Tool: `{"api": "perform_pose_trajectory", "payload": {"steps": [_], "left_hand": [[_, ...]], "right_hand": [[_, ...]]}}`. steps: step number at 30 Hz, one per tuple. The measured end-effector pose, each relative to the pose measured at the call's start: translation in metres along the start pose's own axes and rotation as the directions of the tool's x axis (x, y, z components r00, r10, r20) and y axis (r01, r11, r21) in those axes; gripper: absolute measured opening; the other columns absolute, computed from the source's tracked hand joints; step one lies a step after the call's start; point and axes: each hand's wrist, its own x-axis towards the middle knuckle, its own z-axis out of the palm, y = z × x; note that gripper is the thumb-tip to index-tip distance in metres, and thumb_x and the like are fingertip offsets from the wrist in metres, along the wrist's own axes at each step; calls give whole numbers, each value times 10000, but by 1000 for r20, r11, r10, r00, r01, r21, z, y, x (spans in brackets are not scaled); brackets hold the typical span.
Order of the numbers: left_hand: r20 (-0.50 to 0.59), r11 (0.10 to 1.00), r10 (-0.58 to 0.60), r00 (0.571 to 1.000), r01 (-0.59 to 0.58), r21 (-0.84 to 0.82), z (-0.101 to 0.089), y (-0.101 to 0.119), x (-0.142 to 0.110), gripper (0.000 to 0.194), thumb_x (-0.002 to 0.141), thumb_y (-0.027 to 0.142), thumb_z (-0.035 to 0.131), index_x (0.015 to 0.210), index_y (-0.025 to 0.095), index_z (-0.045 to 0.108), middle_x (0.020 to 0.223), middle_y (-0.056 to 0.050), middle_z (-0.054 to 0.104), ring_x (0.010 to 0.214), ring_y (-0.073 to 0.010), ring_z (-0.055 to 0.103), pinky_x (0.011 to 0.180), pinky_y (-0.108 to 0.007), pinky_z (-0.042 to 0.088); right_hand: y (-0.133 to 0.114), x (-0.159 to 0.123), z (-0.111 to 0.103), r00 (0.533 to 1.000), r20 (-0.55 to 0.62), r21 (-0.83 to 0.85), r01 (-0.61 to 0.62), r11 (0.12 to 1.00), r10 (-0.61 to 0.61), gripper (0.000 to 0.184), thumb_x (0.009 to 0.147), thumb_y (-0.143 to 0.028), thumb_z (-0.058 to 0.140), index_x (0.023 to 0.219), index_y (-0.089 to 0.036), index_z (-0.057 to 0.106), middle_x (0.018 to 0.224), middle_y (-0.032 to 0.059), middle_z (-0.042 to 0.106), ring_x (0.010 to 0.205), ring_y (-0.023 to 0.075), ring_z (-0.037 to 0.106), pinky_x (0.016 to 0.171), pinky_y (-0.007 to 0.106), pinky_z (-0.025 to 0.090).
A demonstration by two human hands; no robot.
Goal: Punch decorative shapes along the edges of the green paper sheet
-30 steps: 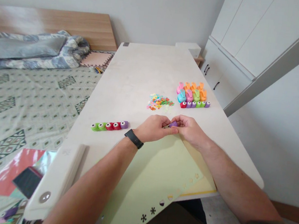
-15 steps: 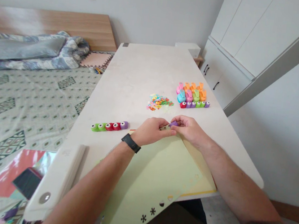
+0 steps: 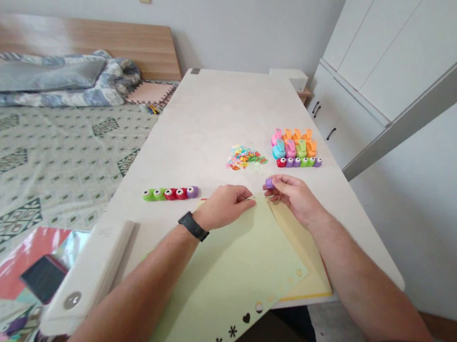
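Note:
My left hand pinches the far edge of a pale green paper sheet between thumb and fingers. Shapes such as hearts, stars and snowflakes are cut along the sheet's near edge, which overhangs the table. In my right hand is a small purple craft punch, held just beyond the paper's far corner and apart from it. Yellowish sheets lie beneath the green one. Just past my hands is a pile of colourful paper cut-outs.
A row of small punches lies to the left, and more punches stand at the far right of the white table. A long white machine sits at the left edge, near a dark phone on the bed.
My right hand has drawn the purple punch off the paper's edge and raised it slightly. My left hand still grips the sheet, now a little farther from the right.

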Motion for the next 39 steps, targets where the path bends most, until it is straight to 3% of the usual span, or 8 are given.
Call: {"api": "perform_pose_trajectory", "payload": {"steps": [7, 21, 32, 39], "left_hand": [[-44, 1000, 10, 999, -9, 20, 3, -4, -8, 272, 903, 409, 546, 880, 178, 688, 715, 3, 647, 625, -128, 529, 569, -249, 343], [-67, 998, -8, 998, 4, -59, 7, -11, -11, 273, 923, 387, 515, 926, 173, 686, 754, -11, 675, 652, -138, 564, 575, -248, 367], [-93, 995, 10, 996, -19, -101, 11, -16, -11, 260, 916, 356, 519, 950, 171, 699, 837, -42, 728, 700, -161, 620, 606, -257, 414], [-94, 993, 13, 995, -24, -118, 12, -16, -13, 249, 912, 340, 528, 958, 176, 709, 881, -51, 744, 737, -167, 644, 629, -254, 440]], "right_hand": [[0, 1, 3, 998, -11, 153, -52, 987, 54, 224, 877, -382, 671, 888, -160, 700, 951, 114, 749, 778, 186, 693, 661, 278, 517], [0, 2, 5, 1000, -23, 163, -1, 987, 5, 245, 870, -418, 677, 887, -177, 721, 1025, 104, 741, 849, 193, 675, 720, 303, 521], [-7, 45, 6, 998, -37, -57, 47, 997, -49, 282, 787, -448, 755, 857, -175, 749, 948, 78, 738, 834, 173, 659, 595, 242, 450], [-8, 63, 6, 994, -56, -336, 70, 939, -94, 354, 792, -523, 717, 862, -176, 733, 870, 69, 732, 779, 165, 652, 514, 228, 383]]}}
